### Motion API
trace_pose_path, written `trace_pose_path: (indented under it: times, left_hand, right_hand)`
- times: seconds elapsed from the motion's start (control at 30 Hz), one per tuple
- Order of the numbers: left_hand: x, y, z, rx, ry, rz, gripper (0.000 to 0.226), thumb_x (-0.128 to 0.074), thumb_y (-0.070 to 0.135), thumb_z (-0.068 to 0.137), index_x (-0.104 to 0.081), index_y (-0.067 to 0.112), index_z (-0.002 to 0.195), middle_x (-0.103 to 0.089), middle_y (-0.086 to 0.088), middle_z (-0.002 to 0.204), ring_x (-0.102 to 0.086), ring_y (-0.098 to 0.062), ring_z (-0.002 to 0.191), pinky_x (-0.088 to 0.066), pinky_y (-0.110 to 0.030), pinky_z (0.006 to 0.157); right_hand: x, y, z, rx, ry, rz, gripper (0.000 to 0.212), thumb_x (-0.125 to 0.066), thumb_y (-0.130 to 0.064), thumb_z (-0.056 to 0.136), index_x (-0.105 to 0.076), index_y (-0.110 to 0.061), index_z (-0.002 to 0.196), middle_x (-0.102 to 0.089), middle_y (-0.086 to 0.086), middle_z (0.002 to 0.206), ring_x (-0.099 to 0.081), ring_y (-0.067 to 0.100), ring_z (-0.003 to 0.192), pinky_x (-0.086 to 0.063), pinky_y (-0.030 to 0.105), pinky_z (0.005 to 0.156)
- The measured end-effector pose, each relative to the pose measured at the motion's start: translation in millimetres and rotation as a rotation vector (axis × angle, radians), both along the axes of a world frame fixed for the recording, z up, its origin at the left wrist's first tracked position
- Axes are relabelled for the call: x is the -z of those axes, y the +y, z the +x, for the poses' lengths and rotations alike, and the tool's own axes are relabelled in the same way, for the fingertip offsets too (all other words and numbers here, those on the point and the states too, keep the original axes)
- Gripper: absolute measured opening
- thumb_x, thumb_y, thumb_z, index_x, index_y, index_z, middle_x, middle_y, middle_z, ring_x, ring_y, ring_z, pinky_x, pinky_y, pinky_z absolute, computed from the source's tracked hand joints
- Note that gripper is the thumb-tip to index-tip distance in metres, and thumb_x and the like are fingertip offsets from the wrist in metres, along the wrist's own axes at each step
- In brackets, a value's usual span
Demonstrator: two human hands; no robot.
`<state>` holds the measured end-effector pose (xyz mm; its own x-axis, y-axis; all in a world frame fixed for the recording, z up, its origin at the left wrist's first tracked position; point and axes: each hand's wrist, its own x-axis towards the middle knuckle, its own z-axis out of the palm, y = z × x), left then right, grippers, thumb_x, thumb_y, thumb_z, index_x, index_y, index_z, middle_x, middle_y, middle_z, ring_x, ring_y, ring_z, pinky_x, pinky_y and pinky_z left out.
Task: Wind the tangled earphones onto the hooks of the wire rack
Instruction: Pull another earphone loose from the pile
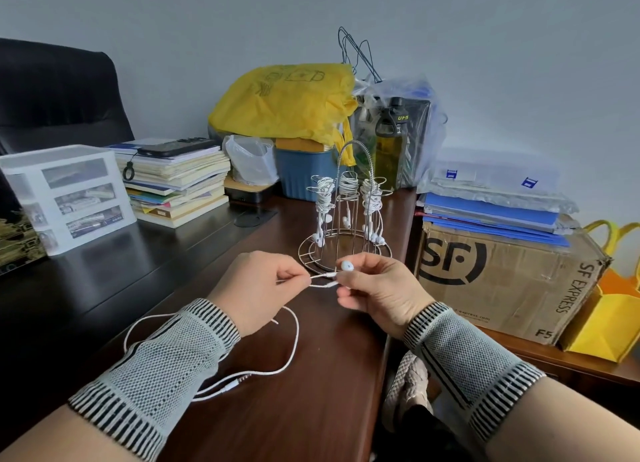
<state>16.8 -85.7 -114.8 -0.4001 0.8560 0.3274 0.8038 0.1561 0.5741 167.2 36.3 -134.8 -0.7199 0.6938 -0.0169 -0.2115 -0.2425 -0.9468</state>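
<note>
Both hands (pixel 313 288) pinch white earphones (pixel 294 340) before wire rack (pixel 346 219)

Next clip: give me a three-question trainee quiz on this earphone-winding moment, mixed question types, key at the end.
1. True or false: both hands pinch the loose earphone cable.
2. Which hand holds the earbud? A) left hand B) right hand C) neither
3. Fill in: the rack already carries wound earphones on ___ hooks.

Key: 1 true; 2 B; 3 three.
</note>
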Motion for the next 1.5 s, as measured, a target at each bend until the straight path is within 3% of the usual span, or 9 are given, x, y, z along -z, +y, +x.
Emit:
trace_pose_path:
  times: [0.13, 0.27, 0.33, 0.5, 0.67, 0.8, 0.97, 1.1, 1.5]
  left_hand:
    - [-6, 1, 5, 0.005, 0.015, -0.026, 0.017, -0.065, 0.031, 0.086, -0.069, 0.028, 0.070, -0.069, 0.015, 0.067, -0.068, -0.010, 0.064, -0.056, -0.029, 0.066]
    - [-10, 2, 7, -0.002, 0.022, 0.015, 0.017, -0.066, 0.027, 0.087, -0.072, 0.025, 0.071, -0.069, 0.011, 0.066, -0.064, -0.004, 0.067, -0.049, -0.017, 0.063]
    - [-10, 3, 9, 0.007, -0.022, 0.040, 0.020, -0.067, 0.027, 0.087, -0.070, 0.029, 0.067, -0.068, 0.011, 0.062, -0.064, -0.005, 0.063, -0.049, -0.016, 0.057]
    - [-15, 0, 9, 0.016, -0.119, 0.153, 0.022, -0.070, 0.027, 0.081, -0.069, 0.034, 0.061, -0.069, 0.011, 0.064, -0.064, -0.007, 0.066, -0.052, -0.027, 0.069]
    - [-27, -6, 1, 0.054, -0.160, 0.109, 0.019, -0.066, 0.034, 0.087, -0.074, 0.030, 0.070, -0.063, 0.011, 0.054, -0.059, -0.014, 0.055, -0.049, -0.024, 0.059]
    - [-39, 0, -12, 0.042, -0.363, 0.124, 0.028, -0.064, 0.043, 0.088, -0.072, 0.025, 0.068, -0.043, 0.000, 0.052, -0.035, -0.017, 0.051, -0.031, -0.028, 0.053]
    - [-39, 13, -3, 0.112, -0.520, 0.213, 0.032, -0.063, 0.031, 0.088, -0.067, 0.000, 0.081, -0.036, -0.004, 0.057, -0.027, -0.010, 0.043, -0.023, -0.022, 0.041]
    - [-27, 12, 10, 0.126, -0.611, 0.274, 0.036, -0.048, 0.033, 0.099, -0.073, 0.015, 0.080, -0.032, 0.001, 0.054, -0.025, -0.011, 0.044, -0.022, -0.022, 0.043]
    - [-25, 13, 23, 0.230, -0.557, 0.174, 0.042, -0.043, 0.023, 0.101, -0.065, 0.009, 0.069, -0.032, 0.000, 0.049, -0.025, -0.009, 0.043, -0.025, -0.018, 0.043]
  right_hand:
    - [-5, 0, 7, 0.010, -0.137, 0.179, 0.028, -0.069, 0.005, 0.081, -0.064, -0.010, 0.103, -0.060, 0.006, 0.080, -0.062, 0.015, 0.061, -0.057, 0.025, 0.060]
    - [-13, -9, 9, 0.096, -0.465, 1.050, 0.043, -0.074, -0.018, 0.082, -0.063, -0.023, 0.123, -0.061, -0.003, 0.123, -0.056, 0.008, 0.109, -0.042, 0.023, 0.102]
    - [-16, -19, 3, 0.079, -0.461, 1.212, 0.046, -0.071, -0.020, 0.084, -0.060, -0.023, 0.129, -0.062, -0.008, 0.125, -0.056, 0.004, 0.110, -0.039, 0.023, 0.105]
    - [-28, -26, -8, 0.030, -0.333, 1.049, 0.024, -0.066, -0.016, 0.089, -0.070, -0.017, 0.113, -0.075, 0.003, 0.092, -0.070, 0.014, 0.081, -0.055, 0.031, 0.086]
    - [-69, -14, 1, 0.124, -0.510, 1.424, 0.015, -0.060, -0.013, 0.092, -0.075, -0.017, 0.092, -0.072, -0.003, 0.078, -0.064, 0.009, 0.067, -0.054, 0.027, 0.073]
    - [-129, 14, -3, 0.336, -0.612, 1.643, 0.020, -0.054, -0.015, 0.096, -0.072, -0.013, 0.104, -0.072, 0.001, 0.093, -0.062, 0.011, 0.075, -0.050, 0.020, 0.078]
    - [-161, 44, -23, 0.338, -0.694, 1.581, 0.018, -0.060, -0.017, 0.092, -0.074, -0.014, 0.104, -0.073, 0.000, 0.097, -0.063, 0.010, 0.082, -0.045, 0.018, 0.079]
    - [-155, 48, -32, 0.220, -0.864, 1.645, 0.022, -0.057, -0.017, 0.093, -0.072, -0.016, 0.108, -0.071, -0.002, 0.106, -0.065, 0.015, 0.096, -0.050, 0.028, 0.091]
    - [-142, 42, -39, 0.021, -1.073, 1.726, 0.026, -0.051, -0.015, 0.094, -0.071, -0.020, 0.110, -0.068, -0.004, 0.113, -0.061, 0.015, 0.104, -0.048, 0.028, 0.094]
